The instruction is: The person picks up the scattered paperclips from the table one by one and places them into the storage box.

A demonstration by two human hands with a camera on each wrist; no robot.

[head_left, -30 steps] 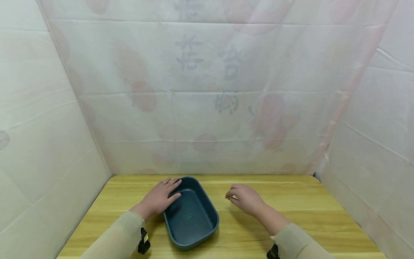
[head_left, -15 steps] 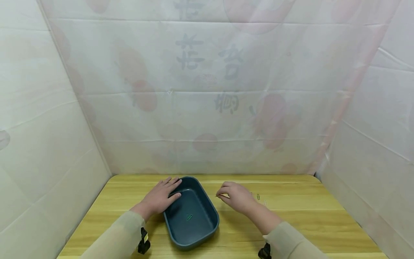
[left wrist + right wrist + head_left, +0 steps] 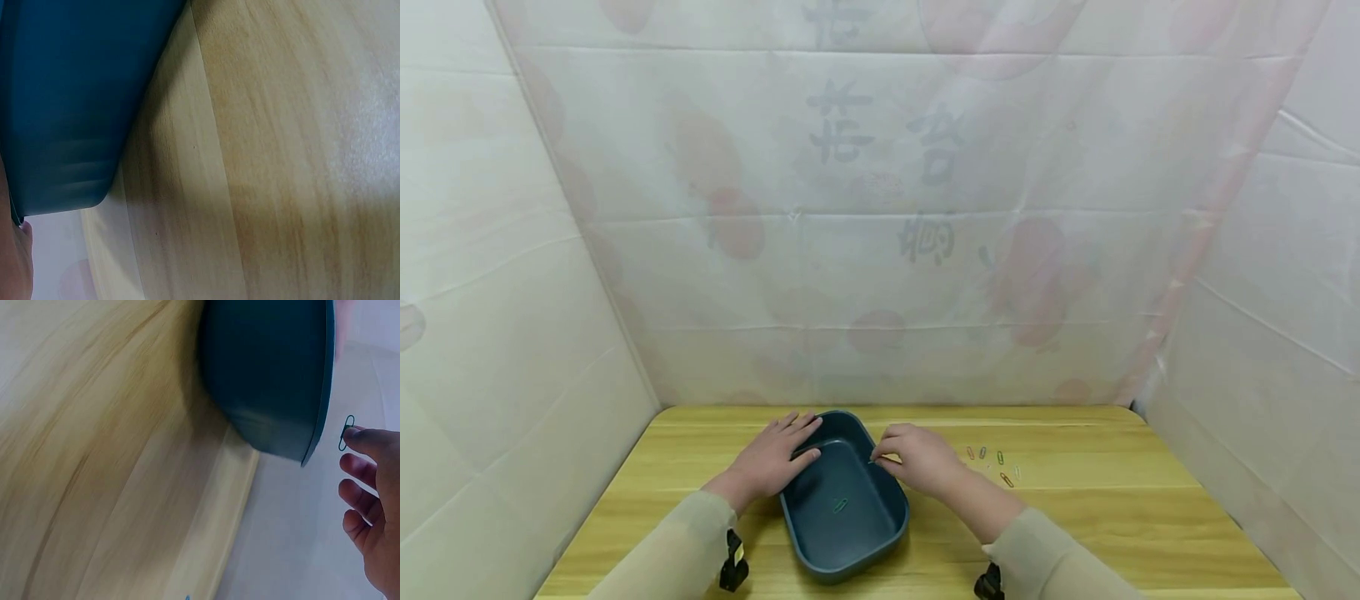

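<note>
Left hand (image 3: 772,457) lay flat, fingers straight and relaxed, resting on the far left rim of the dark teal rounded-rectangular plastic tub (image 3: 820,546), thumb tip just over the inner wall; gripped nothing. Right hand (image 3: 917,457) hovered over the tub's right rim, fingers curled, forefinger and thumb pinching a small green wire paper clip (image 3: 345,433), held just above the rim's edge in the right wrist view. Tub sat on the pale wooden table (image 3: 1112,517) between both forearms. Held one green paper clip (image 3: 840,504) lying on its floor, nothing else discernible inside. Loose coloured paper clips (image 3: 992,462) lay scattered on the table just right of the right hand, too small to count surely. Left wrist view showed only the tub's outer wall and bare wood, hand cut off at the edge.
</note>
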